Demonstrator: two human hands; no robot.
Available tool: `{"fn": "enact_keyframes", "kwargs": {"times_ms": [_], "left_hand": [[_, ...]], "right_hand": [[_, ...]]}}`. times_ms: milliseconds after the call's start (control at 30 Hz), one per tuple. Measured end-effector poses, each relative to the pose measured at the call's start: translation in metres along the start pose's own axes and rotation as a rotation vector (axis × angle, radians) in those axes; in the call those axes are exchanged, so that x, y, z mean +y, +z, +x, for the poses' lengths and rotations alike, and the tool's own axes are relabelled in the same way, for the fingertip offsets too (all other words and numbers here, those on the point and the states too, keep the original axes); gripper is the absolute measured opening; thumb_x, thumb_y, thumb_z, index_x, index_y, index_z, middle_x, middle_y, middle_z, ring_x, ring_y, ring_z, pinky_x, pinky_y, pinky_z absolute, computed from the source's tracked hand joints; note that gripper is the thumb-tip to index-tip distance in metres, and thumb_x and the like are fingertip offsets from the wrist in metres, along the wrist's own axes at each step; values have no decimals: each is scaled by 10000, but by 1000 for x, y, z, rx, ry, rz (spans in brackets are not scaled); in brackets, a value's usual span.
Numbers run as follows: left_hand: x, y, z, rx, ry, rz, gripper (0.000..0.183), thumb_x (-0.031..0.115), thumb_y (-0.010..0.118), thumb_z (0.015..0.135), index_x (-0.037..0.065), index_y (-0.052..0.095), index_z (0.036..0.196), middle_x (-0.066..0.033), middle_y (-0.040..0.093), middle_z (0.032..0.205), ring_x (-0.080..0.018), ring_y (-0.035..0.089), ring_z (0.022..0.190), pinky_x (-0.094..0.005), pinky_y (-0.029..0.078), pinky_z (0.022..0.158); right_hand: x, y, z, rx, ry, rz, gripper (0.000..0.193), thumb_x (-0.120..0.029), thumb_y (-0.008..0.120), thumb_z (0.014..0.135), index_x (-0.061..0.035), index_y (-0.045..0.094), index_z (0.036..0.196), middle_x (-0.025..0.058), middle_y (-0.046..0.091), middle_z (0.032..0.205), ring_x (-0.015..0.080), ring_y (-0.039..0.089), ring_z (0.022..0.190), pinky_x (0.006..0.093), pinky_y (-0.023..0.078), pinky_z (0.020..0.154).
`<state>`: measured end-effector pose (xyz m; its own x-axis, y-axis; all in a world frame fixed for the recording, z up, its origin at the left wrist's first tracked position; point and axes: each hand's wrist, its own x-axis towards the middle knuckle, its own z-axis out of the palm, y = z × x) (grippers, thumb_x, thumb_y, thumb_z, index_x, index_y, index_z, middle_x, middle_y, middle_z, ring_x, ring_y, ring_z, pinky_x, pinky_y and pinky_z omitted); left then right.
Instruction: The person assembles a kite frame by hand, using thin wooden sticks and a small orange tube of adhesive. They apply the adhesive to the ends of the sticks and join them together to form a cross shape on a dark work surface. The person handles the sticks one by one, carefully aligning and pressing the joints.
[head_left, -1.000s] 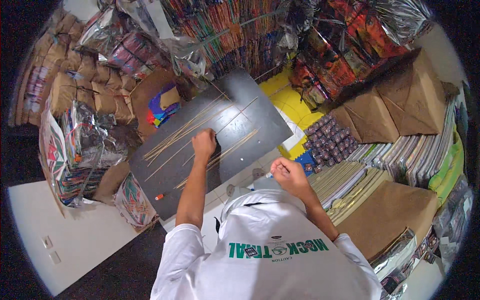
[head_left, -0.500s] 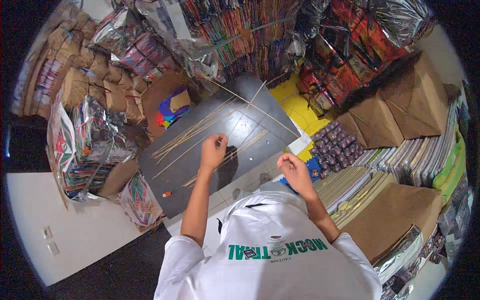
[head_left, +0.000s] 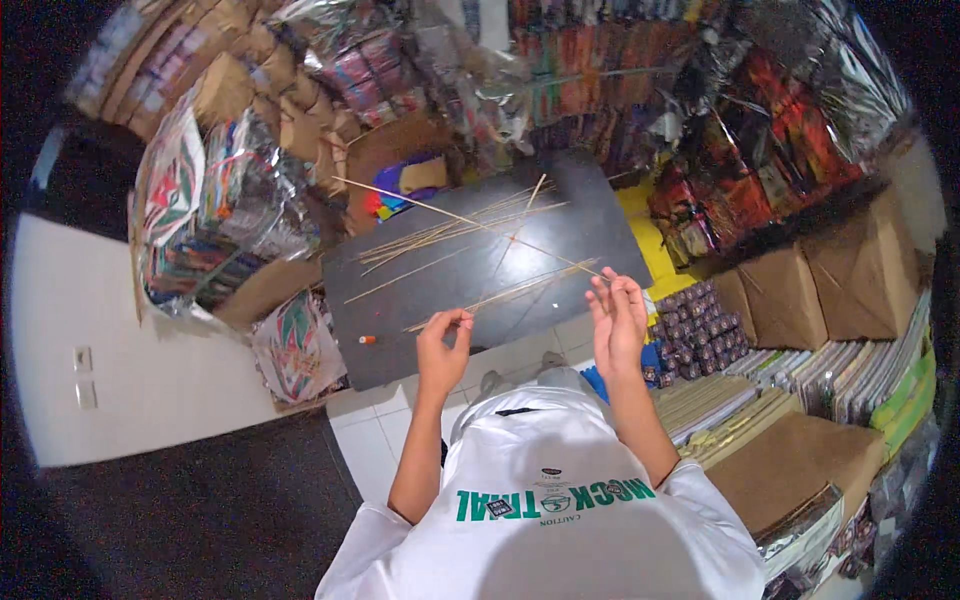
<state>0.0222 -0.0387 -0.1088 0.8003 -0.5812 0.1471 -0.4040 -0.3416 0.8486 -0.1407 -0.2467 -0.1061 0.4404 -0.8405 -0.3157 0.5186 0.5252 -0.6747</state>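
Two thin bamboo sticks form a cross above the dark tabletop, meeting at a small orange-brown joint. My left hand is closed, its thumb and fingertips pinched around the near end of the shorter-looking stick. At the right end of the longer stick is my right hand, its fingertips around that end and the other fingers loosely curled. Several loose bamboo sticks lie beneath the cross, and more sticks lie nearer me. A small orange-and-white cylinder rests near the table's left edge.
Plastic-wrapped stacks and a cardboard box stand left and behind the table. At right are small dark packs, brown paper parcels and stacked sheets. White floor tiles show below.
My left hand has moved nearer me and now pinches a stick end. My right hand has moved up and right to the longer stick's end. The view has shifted, and the crossed sticks sit closer.
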Motion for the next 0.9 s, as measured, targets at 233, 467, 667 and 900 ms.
{"fn": "enact_keyframes", "kwargs": {"times_ms": [233, 467, 667, 900], "left_hand": [[-8, -53, -38, -86, -88, -197, 207, 49, 674, 917, 20, 677, 1121, -85, 709, 994, -158, 680, 920, -326, 539, 867], [29, -90, -40, -43, -97, -621, 346, 106, 655, 976, -12, 615, 1299, -89, 688, 1060, -150, 658, 947, -316, 547, 863], [42, -109, -47, 153, -128, -611, 216, 54, 638, 996, -54, 700, 1174, -128, 727, 1003, -142, 679, 855, -272, 572, 761], [35, -114, -58, 221, -99, -640, 205, 73, 651, 994, -53, 710, 1145, -121, 727, 1086, -155, 696, 929, -287, 592, 779]], "right_hand": [[28, 30, -22, -241, -43, -96, 83, -110, 598, 1032, -60, 573, 1093, 74, 630, 1125, 179, 644, 1034, 358, 530, 972], [50, 61, -47, -379, -29, -250, 82, -97, 601, 1029, -25, 600, 1067, 76, 652, 1073, 158, 670, 946, 332, 554, 919], [60, 75, -66, -426, -185, -530, 91, -63, 587, 1025, -8, 612, 1093, 92, 674, 1066, 161, 687, 905, 318, 567, 859], [63, 83, -72, -436, -35, -423, 122, -101, 595, 1025, -40, 592, 1131, 169, 567, 1387, 271, 693, 1090, 350, 639, 752]]}}
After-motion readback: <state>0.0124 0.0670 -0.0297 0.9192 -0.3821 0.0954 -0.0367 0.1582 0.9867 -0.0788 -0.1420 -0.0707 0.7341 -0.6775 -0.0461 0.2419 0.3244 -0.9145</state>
